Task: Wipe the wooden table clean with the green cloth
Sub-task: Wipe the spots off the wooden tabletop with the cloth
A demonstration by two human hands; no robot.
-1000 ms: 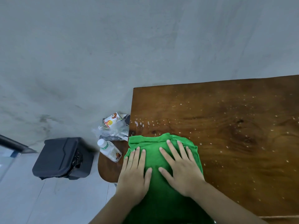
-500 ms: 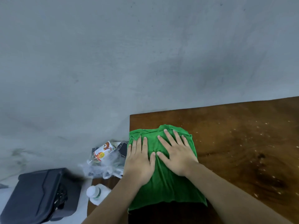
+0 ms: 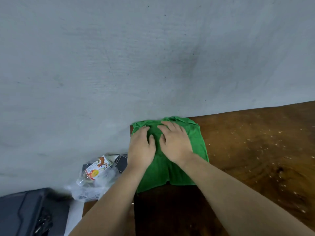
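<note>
The green cloth (image 3: 196, 142) lies bunched at the far left corner of the wooden table (image 3: 255, 150), its far edge against the wall. My left hand (image 3: 141, 147) and my right hand (image 3: 175, 143) press down on it side by side, fingers curled into the fabric at its far end. The strip of table (image 3: 162, 210) between the cloth and me looks dark and free of specks. White specks (image 3: 272, 143) are scattered over the wood to the right of the cloth.
A grey wall (image 3: 119, 65) runs along the table's far edge. Left of the table, lower down, lie a labelled bottle (image 3: 96, 169) in a clear plastic bag (image 3: 88, 189) and a black case (image 3: 25, 213).
Both hands have pushed the cloth away from me along the table's left edge, from the near part up to the far corner. A dark wiped strip now shows behind it.
</note>
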